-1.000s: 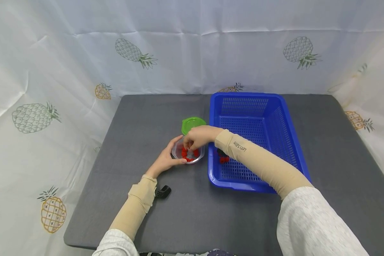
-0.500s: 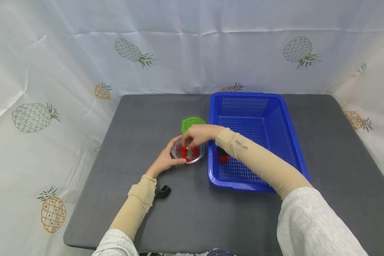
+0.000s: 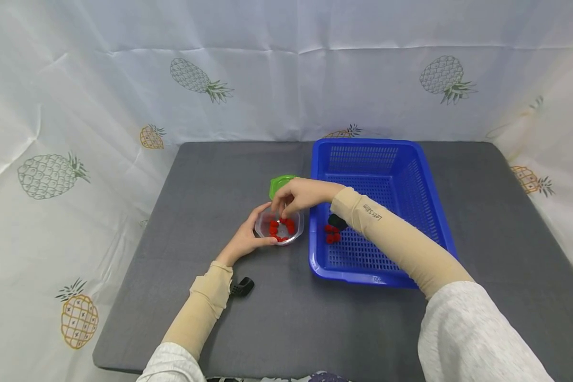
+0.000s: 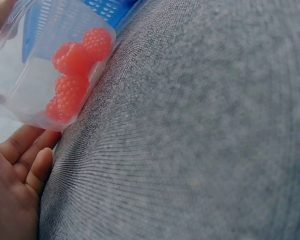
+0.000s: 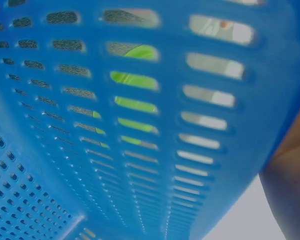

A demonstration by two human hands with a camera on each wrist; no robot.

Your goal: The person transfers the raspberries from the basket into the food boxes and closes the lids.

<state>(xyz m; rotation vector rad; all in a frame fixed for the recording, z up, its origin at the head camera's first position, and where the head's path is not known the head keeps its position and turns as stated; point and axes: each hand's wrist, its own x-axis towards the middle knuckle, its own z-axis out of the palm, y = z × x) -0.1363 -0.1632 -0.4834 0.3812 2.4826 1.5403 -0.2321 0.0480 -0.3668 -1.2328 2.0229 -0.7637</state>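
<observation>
The left hand [image 3: 247, 237] curls round the clear tub [image 3: 283, 231], probably to steady it; the right hand [image 3: 300, 194], fingers bent (can't tell if holding anything), is over red berries [image 3: 274, 228] inside.

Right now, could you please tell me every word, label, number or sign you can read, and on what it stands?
"Lets Slim", tilted, on the right beige sleeve.
A mark on the near rim of the blue basket: too small to read surely.
I can read no other text.

Left hand [image 3: 249, 235] holds a clear tub [image 3: 283, 231] of red berries [image 3: 274, 229] — right hand [image 3: 300, 194] above.
</observation>
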